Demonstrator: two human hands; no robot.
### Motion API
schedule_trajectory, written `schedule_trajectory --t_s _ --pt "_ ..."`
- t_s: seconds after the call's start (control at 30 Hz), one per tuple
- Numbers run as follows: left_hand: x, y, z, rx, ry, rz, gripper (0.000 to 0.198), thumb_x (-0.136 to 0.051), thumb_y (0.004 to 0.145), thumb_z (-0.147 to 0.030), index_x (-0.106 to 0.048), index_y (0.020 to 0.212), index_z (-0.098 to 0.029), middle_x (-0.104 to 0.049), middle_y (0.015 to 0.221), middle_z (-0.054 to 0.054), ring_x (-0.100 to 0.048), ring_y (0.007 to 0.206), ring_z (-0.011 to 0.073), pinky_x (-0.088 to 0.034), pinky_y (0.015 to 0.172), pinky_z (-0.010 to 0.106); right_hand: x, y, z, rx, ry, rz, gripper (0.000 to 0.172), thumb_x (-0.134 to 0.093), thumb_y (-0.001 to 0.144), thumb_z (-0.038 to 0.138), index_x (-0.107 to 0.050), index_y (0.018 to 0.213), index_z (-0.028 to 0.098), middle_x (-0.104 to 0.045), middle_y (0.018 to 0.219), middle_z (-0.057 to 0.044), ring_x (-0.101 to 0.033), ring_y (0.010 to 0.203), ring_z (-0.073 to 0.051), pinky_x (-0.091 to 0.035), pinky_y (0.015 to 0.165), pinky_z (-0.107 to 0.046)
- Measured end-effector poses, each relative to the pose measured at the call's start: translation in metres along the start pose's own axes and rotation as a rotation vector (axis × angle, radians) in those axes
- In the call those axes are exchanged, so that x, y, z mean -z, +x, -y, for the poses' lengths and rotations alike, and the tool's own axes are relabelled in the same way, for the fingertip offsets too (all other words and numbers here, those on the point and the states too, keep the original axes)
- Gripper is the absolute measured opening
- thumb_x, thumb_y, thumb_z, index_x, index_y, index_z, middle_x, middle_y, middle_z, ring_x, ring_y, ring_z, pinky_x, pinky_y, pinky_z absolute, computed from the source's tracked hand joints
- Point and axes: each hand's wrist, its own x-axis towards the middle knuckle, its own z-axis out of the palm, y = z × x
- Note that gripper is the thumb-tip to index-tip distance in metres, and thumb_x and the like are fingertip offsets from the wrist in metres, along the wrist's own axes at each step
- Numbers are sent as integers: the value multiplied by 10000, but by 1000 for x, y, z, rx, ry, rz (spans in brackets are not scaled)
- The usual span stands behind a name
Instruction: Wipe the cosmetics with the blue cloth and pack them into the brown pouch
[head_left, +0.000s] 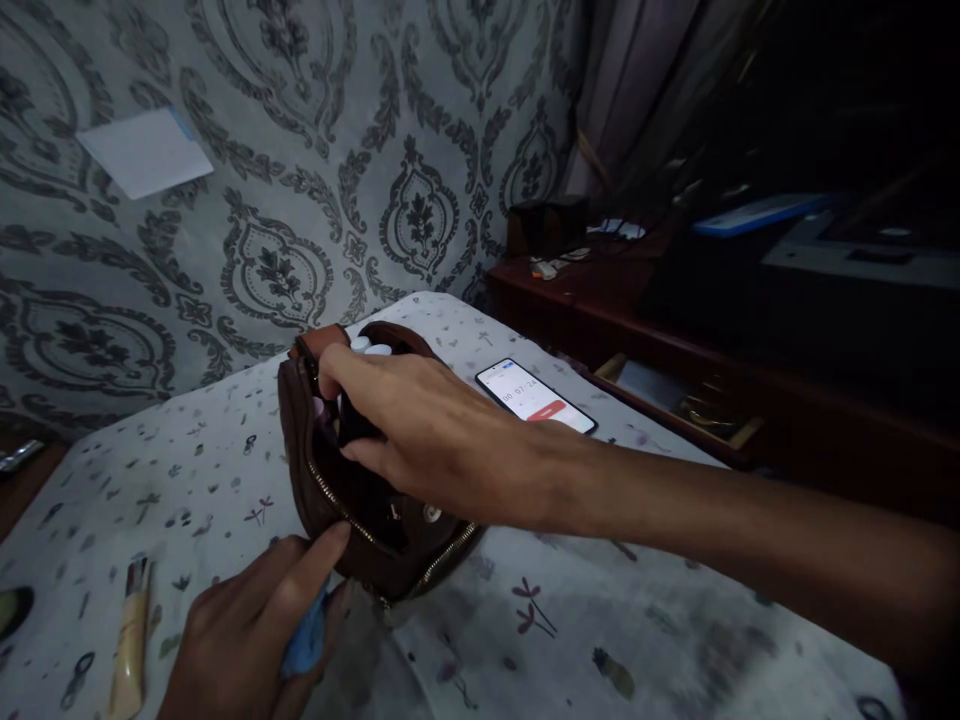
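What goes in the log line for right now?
right hand: fingers inside brown pouch | left hand: pinching its rim | phone: lit, beside pouch

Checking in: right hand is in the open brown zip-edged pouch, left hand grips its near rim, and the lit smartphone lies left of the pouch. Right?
Not quite. The head view shows the lit smartphone lying right of the brown zip-edged pouch, not left. The rest holds: the right hand reaches into the pouch and the left hand grips its near rim.
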Motion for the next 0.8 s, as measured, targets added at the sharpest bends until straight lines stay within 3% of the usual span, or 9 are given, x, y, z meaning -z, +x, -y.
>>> schedule_trajectory --t_s 0.13,0.3,0.47,0.63,0.8 --pt "-1 1 -3 26 -36 -19 355 -522 975 -227 -528 1323 -158 -740 888 60 -736 718 155 -560 565 212 -12 14 -6 -36 -147 -13 343 -613 813 97 -510 1127 190 -633 896 -32 -578 828 -207 -409 650 -283" --pt "-3 -1 -2 30 -16 -2 365 -511 976 -240 -511 1336 -178 -742 867 50 -737 703 162 -557 544 217 -20 18 -11 10 -235 -39 237 -643 848 158 -572 1074 169 -655 1044 -108 -572 1028 -282 -457 720 -344" --pt "-3 3 -3 22 5 -16 323 -462 1001 -284 -534 1297 -176 -744 868 60 -734 669 160 -547 515 215 -22 16 -15 -49 -183 -39 263 -683 894 262 -582 1114 160 -645 1066 -95 -598 987 -249 -453 760 -340" --pt "-3 7 -5 25 0 -12 367 -471 1001 -281 -508 1348 -168 -747 905 71 -743 724 162 -546 517 201 -16 8 -13 -97 -33 -110 161 -583 964 201 -611 1110 140 -668 1067 -91 -605 974 -197 -429 841 -313" --pt "-5 7 -8 22 -35 -21 388 -467 1005 -267 -482 1376 -156 -744 892 66 -735 707 148 -576 569 205 -15 3 -10 -193 32 -78 90 -591 946 176 -672 964 140 -695 913 -52 -603 819 -159 -392 729 -263"
